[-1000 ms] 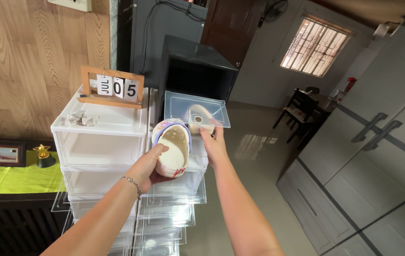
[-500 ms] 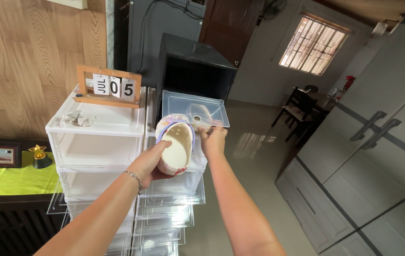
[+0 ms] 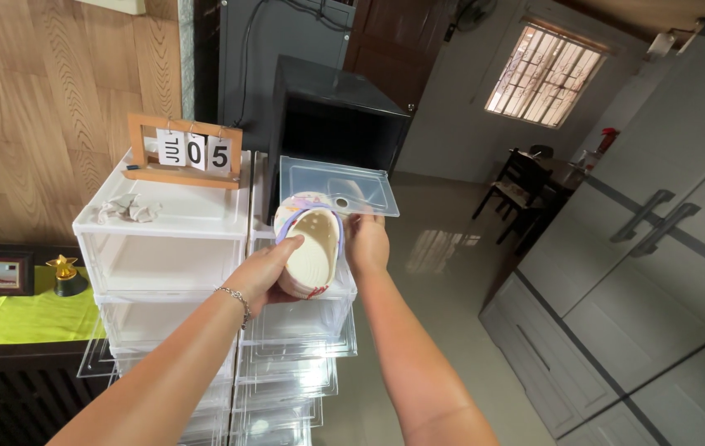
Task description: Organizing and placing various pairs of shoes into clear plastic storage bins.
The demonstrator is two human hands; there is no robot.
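My left hand (image 3: 263,274) grips a cream clog (image 3: 313,252) with a purple strap by its heel, sole side toward me, toe up. The clog sits in front of the top clear shoe box (image 3: 303,318) of the right-hand stack. That box's clear door (image 3: 337,187) is flipped up and lies level above the clog. My right hand (image 3: 367,241) is beside the clog's right edge, just under the door's front rim. Its back faces me and its fingertips are hidden, so I cannot tell whether it holds anything.
Two stacks of clear shoe boxes (image 3: 166,256) stand side by side, lower doors folded out. A wooden flip calendar (image 3: 183,153) and crumpled cloth (image 3: 125,208) lie on the left stack. A black cabinet (image 3: 332,116) stands behind, grey cupboards (image 3: 641,272) to the right.
The second clog, seen through the raised door in my right hand, has gone out of sight. My right hand dropped beside the first clog, which my left hand moved closer to the box.
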